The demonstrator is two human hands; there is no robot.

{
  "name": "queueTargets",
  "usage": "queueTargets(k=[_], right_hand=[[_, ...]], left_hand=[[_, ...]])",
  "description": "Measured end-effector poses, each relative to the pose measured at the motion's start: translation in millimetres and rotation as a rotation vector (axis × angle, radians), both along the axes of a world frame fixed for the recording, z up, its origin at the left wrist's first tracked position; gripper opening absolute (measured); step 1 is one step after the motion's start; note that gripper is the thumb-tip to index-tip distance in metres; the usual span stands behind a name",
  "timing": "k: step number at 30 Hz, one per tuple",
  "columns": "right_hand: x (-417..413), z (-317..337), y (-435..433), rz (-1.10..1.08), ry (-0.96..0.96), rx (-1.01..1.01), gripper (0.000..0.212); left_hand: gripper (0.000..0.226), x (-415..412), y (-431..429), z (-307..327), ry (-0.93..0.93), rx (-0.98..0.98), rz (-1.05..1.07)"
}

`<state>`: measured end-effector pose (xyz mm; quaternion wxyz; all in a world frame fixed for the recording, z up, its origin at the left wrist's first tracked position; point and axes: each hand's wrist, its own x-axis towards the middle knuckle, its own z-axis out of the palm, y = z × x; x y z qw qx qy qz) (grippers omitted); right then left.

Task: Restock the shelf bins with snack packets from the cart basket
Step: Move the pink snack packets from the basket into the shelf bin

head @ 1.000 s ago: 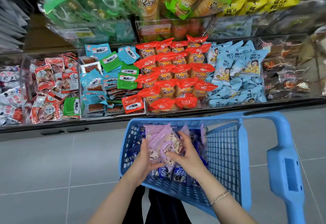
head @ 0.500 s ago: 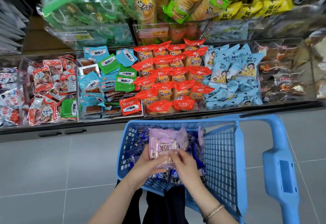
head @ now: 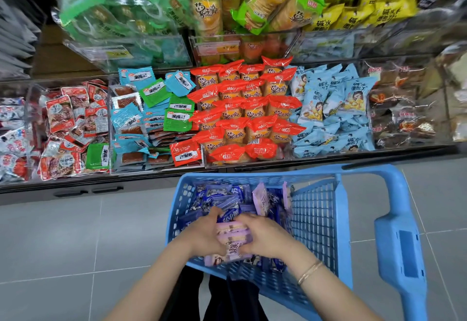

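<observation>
Packets (head: pixel 233 242) lowered into basket (head: pixel 316 219) (between left hand (head: pixel 204 235), right hand (head: pixel 265 237)).

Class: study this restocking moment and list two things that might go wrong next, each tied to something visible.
1. The left hand and right hand hold a loose stack of lilac packets in the blue basket; lifted, some may slip out.
2. No shelf bin in view shows lilac packets, and the red packets already heap high, so misplacing or spilling seems possible.

I see the left grip (head: pixel 202 238) and right grip (head: pixel 267 238) inside the cart basket (head: pixel 316 219), clasping lilac packets (head: pixel 233 243) at its near wall.
</observation>
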<state>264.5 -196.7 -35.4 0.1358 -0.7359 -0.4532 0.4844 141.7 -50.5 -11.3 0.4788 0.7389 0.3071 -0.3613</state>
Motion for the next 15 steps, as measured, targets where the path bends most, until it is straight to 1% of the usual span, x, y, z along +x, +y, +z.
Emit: queueTargets(k=[2,3,4,5,7,8,9,11,13,15], right_hand=[[2,-6,-4,-0.144,0.169,-0.061,0.046],[2,-8,-7,-0.246,0.296,-0.089,0.052],[1,-10,-10,-0.359,0.433,-0.105,0.056],[-1,-9,-11,-0.462,0.548,-0.111,0.059],[-5,-9,-11,-0.632,0.71,-0.105,0.066],[-8,-13,-9,-0.721,0.774,-0.1,0.066],[-11,-15,-6,-0.817,0.83,-0.09,0.06],[-17,-20,2,-0.916,0.838,-0.077,0.048],[-21,-24,12,-0.861,0.754,-0.111,0.041],[-18,-37,16,-0.811,0.67,-0.17,0.041]], left_hand=[[0.109,-4,8,-7,-0.005,-0.119,0.199],[0.114,-7,12,-8,-0.03,-0.179,0.314],[0.113,-10,17,-10,-0.062,-0.225,0.424],[0.106,-13,21,-12,-0.096,-0.264,0.527],[0.09,-17,24,-22,-0.17,-0.356,0.727],[0.086,-18,22,-27,-0.207,-0.432,0.826],[0.082,-18,18,-31,-0.232,-0.516,0.904],[0.069,-13,4,-35,-0.227,-0.622,0.978],[0.06,-10,-10,-38,-0.174,-0.625,1.049],[0.057,-12,-15,-43,-0.134,-0.582,1.138]])
